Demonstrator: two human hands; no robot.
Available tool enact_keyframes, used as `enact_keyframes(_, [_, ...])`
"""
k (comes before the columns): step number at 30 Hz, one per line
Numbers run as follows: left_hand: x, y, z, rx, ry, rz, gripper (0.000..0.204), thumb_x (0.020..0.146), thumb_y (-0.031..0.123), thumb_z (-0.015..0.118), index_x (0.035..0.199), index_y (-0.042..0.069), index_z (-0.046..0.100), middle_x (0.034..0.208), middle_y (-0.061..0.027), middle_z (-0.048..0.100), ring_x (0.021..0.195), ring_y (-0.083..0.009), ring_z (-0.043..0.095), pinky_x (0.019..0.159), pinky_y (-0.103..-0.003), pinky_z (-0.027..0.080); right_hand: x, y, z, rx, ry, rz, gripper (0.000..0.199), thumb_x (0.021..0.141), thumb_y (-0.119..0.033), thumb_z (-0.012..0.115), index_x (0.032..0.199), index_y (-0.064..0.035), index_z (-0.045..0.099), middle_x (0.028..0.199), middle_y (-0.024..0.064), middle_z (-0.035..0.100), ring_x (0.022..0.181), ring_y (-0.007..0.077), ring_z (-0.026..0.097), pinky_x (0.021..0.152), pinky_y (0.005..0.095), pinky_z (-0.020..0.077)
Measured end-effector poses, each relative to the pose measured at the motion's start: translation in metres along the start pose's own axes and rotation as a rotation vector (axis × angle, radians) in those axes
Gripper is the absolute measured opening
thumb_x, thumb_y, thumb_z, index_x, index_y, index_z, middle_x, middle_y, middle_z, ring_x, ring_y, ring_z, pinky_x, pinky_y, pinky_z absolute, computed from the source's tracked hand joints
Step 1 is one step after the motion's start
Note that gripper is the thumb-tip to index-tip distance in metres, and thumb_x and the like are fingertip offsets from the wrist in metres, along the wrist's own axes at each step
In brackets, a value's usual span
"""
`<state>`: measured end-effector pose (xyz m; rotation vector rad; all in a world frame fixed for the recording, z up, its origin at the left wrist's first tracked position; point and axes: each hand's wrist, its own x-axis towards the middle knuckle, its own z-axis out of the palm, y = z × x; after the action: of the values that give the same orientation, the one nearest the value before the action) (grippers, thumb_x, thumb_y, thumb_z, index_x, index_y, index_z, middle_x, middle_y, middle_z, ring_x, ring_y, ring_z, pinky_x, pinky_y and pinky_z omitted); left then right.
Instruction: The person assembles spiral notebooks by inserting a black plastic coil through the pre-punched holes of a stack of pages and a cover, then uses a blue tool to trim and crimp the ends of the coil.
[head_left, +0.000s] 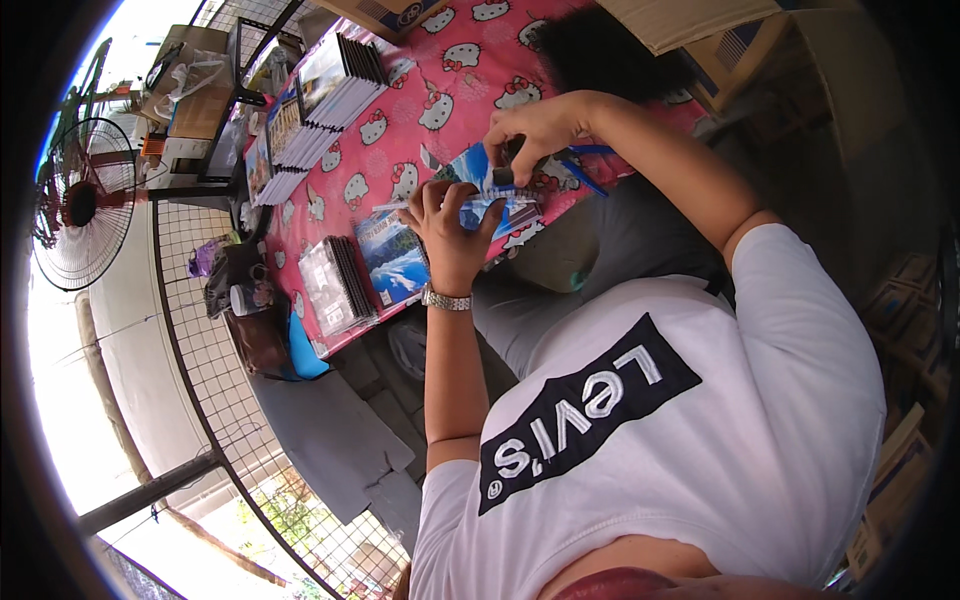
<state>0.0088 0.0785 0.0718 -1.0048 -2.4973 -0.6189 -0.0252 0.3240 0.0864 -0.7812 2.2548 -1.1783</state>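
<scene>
A blue picture booklet (pixel 470 166) with a wire-bound edge lies at the near edge of the table, under both hands. My left hand (pixel 452 225), with a metal watch at the wrist, grips the booklet by its bound edge, fingers bent and thumb toward the right. My right hand (pixel 540 132) reaches in from the right, its fingers curled round a small dark block (pixel 503 177) against the booklet; the block's kind is unclear. Left of my left hand lies another blue booklet (pixel 392 258) with a mountain picture, beside a stack of wire-bound booklets (pixel 335 285).
Tall booklet stacks (pixel 325 110) stand on the pink cat-print tablecloth (pixel 440 105). A black fuzzy heap (pixel 610 55) and a cardboard box (pixel 735 60) are at the far right. Blue strips (pixel 588 178) lie near my right forearm. A fan (pixel 85 203) stands left.
</scene>
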Motion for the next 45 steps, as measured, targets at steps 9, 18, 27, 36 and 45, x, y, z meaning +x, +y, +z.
enact_keyframes(9, [-0.005, -0.002, -0.002, -0.006, -0.062, -0.108, 0.042, 0.065, 0.035, 0.085, 0.096, 0.016, 0.066, 0.104, -0.0015, 0.058, 0.111, -0.0288, 0.049, 0.103, -0.068, 0.02, -0.001, -0.013, 0.0, 0.485, -0.059, 0.002, 0.048, 0.068, -0.021, 0.075, 0.111, -0.0055, 0.063, 0.104, 0.0042, 0.059, 0.099, 0.0147, 0.055, 0.087, 0.0281, 0.0432])
enact_keyframes(18, [0.0, -0.006, 0.004, -0.081, -0.034, -0.142, 0.057, 0.063, 0.038, 0.088, 0.103, 0.011, 0.057, 0.104, -0.0007, 0.061, 0.109, -0.0276, 0.051, 0.105, -0.067, 0.017, 0.007, -0.01, 0.009, 0.889, -0.193, -0.185, 0.05, 0.071, -0.022, 0.075, 0.117, -0.0054, 0.062, 0.102, 0.0052, 0.062, 0.095, 0.0139, 0.058, 0.084, 0.0273, 0.0446])
enact_keyframes(27, [-0.001, -0.027, -0.013, 0.036, -0.007, -0.093, 0.05, 0.061, 0.029, 0.09, 0.1, 0.011, 0.064, 0.101, -0.0051, 0.061, 0.103, -0.0293, 0.053, 0.091, -0.043, 0.039, 0.033, 0.003, 0.009, 0.933, -0.151, -0.18, 0.052, 0.075, -0.026, 0.074, 0.119, -0.0025, 0.061, 0.108, 0.0074, 0.063, 0.101, 0.0166, 0.059, 0.09, 0.0298, 0.0446])
enact_keyframes(36, [0.0, -0.038, -0.014, 0.016, 0.01, -0.018, 0.042, 0.062, 0.026, 0.089, 0.092, 0.009, 0.067, 0.092, -0.0055, 0.062, 0.093, -0.0287, 0.052, 0.084, -0.042, 0.042, 0.045, -0.009, 0.008, 0.838, -0.238, -0.23, 0.05, 0.072, -0.025, 0.078, 0.116, -0.0052, 0.064, 0.109, 0.0068, 0.062, 0.104, 0.0169, 0.058, 0.09, 0.0303, 0.0455])
enact_keyframes(45, [-0.001, -0.04, -0.02, -0.051, -0.002, -0.028, 0.047, 0.06, 0.021, 0.09, 0.095, 0.006, 0.063, 0.093, -0.0072, 0.062, 0.09, -0.0299, 0.053, 0.082, -0.043, 0.043, 0.048, -0.024, -0.001, 0.364, -0.167, -0.097, 0.053, 0.072, -0.027, 0.077, 0.117, -0.0038, 0.064, 0.114, 0.0075, 0.06, 0.11, 0.0191, 0.056, 0.095, 0.0303, 0.0433])
